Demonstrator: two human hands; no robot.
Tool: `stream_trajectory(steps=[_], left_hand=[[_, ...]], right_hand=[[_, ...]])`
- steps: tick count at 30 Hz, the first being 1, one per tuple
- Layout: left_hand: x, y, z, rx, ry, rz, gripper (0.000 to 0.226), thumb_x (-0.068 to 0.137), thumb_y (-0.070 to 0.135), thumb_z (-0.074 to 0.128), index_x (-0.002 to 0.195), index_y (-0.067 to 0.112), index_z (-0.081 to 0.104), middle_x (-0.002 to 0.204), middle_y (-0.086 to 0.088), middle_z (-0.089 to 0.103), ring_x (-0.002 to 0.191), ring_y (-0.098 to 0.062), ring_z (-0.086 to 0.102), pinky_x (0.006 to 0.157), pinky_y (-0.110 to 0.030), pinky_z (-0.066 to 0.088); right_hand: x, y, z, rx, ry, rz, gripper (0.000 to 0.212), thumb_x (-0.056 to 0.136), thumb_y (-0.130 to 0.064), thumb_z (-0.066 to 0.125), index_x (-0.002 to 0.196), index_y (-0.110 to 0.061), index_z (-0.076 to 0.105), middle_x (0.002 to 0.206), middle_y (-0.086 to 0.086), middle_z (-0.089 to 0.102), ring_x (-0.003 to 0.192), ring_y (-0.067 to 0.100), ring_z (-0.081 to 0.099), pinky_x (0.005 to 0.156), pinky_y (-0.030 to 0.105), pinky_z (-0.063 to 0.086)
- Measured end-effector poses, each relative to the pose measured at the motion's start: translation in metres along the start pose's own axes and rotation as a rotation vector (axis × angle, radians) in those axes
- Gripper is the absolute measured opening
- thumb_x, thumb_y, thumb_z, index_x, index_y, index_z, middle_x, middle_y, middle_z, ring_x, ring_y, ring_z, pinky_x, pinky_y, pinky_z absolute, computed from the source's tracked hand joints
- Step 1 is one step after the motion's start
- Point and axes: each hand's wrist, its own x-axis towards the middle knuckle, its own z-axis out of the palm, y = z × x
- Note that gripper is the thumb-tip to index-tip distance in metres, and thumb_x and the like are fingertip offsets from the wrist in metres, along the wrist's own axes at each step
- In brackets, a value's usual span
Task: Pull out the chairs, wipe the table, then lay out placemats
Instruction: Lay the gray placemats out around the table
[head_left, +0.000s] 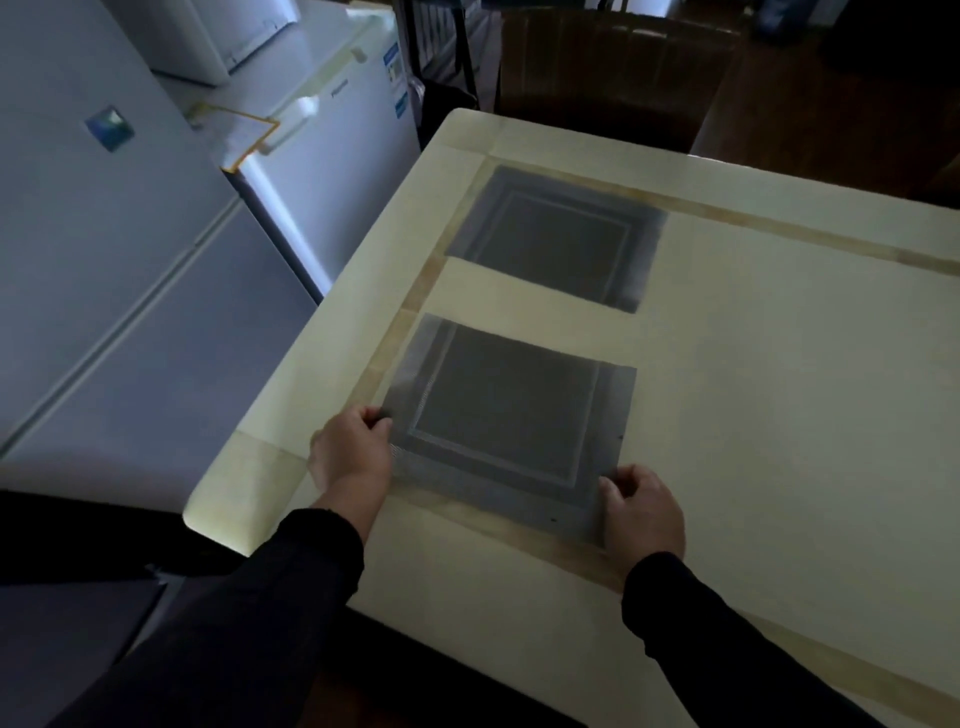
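The placemat step is underway. The near placemat (511, 421) is lying flat on the table (779, 415), close to its left edge, and both hands are pinching it: the left hand (353, 449) is gripping the corner at about 8 o'clock, the right hand (644, 506) the corner at about 5 o'clock. A second placemat (558, 234) is lying at 12 o'clock from it, apart. The mat seems to be getting squared up; next it probably needs letting go, then further mats toward 3 o'clock.
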Motion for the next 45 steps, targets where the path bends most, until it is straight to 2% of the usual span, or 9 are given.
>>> stream_trajectory(steps=[5,11,18,23,27,32,42,45], left_hand=[[0.014,-0.008,-0.001,-0.022,0.000,0.001,0.009,0.090,0.036,0.066,0.094,0.031,0.073,0.095,0.005,0.074,0.095,-0.024,0.064,0.084,-0.042,0.053],[0.026,-0.014,-0.001,-0.037,0.000,-0.020,0.008,0.087,0.040,0.069,0.087,0.033,0.071,0.091,0.009,0.074,0.093,-0.022,0.065,0.082,-0.040,0.054],[0.029,-0.011,0.000,-0.086,-0.003,-0.043,0.009,0.085,0.034,0.074,0.090,0.026,0.073,0.087,0.007,0.073,0.087,-0.019,0.066,0.076,-0.031,0.050],[0.028,-0.011,0.001,-0.140,-0.015,-0.054,0.011,0.086,0.030,0.074,0.093,0.021,0.073,0.088,0.004,0.071,0.084,-0.018,0.065,0.070,-0.027,0.042],[0.026,-0.011,0.000,-0.177,-0.016,-0.056,0.012,0.087,0.025,0.074,0.095,0.017,0.072,0.085,0.005,0.067,0.081,-0.017,0.063,0.066,-0.026,0.040],[0.026,-0.010,0.001,-0.186,-0.007,-0.064,0.013,0.088,0.025,0.074,0.096,0.014,0.073,0.092,-0.001,0.073,0.080,-0.016,0.062,0.065,-0.024,0.040],[0.026,-0.007,0.002,-0.184,0.034,-0.063,0.012,0.087,0.024,0.074,0.095,0.015,0.073,0.093,-0.003,0.073,0.081,-0.016,0.060,0.072,-0.027,0.042],[0.025,-0.009,0.002,-0.161,0.054,-0.034,0.017,0.086,0.025,0.076,0.099,0.017,0.069,0.100,-0.005,0.071,0.091,-0.022,0.062,0.080,-0.035,0.049]], right_hand=[[0.000,0.000,0.012,-0.013,-0.013,0.013,0.012,0.089,-0.032,0.065,0.085,-0.021,0.065,0.089,0.004,0.070,0.087,0.030,0.064,0.081,0.040,0.053],[-0.002,-0.005,0.014,-0.037,0.024,0.038,0.016,0.088,-0.040,0.064,0.080,-0.026,0.062,0.084,-0.003,0.067,0.089,0.028,0.062,0.082,0.039,0.052],[0.001,-0.005,0.014,-0.080,0.005,0.062,0.026,0.088,-0.042,0.066,0.072,-0.026,0.053,0.084,0.000,0.064,0.090,0.030,0.060,0.081,0.038,0.049],[0.003,-0.007,0.012,-0.086,-0.009,0.077,0.028,0.089,-0.041,0.066,0.071,-0.023,0.055,0.078,-0.003,0.062,0.087,0.028,0.060,0.080,0.037,0.049],[0.005,-0.010,0.012,-0.096,-0.017,0.096,0.029,0.089,-0.042,0.066,0.071,-0.022,0.055,0.082,-0.001,0.064,0.085,0.027,0.060,0.080,0.039,0.051],[0.005,-0.011,0.010,-0.124,-0.036,0.097,0.032,0.089,-0.043,0.066,0.070,-0.021,0.053,0.084,0.001,0.065,0.087,0.028,0.061,0.078,0.037,0.050],[0.006,-0.014,0.012,-0.151,-0.045,0.112,0.035,0.091,-0.045,0.063,0.068,-0.022,0.049,0.084,0.000,0.061,0.091,0.030,0.057,0.078,0.038,0.047],[0.007,-0.013,0.011,-0.150,-0.058,0.118,0.035,0.090,-0.046,0.064,0.069,-0.021,0.050,0.081,-0.002,0.059,0.089,0.029,0.057,0.075,0.036,0.045]])
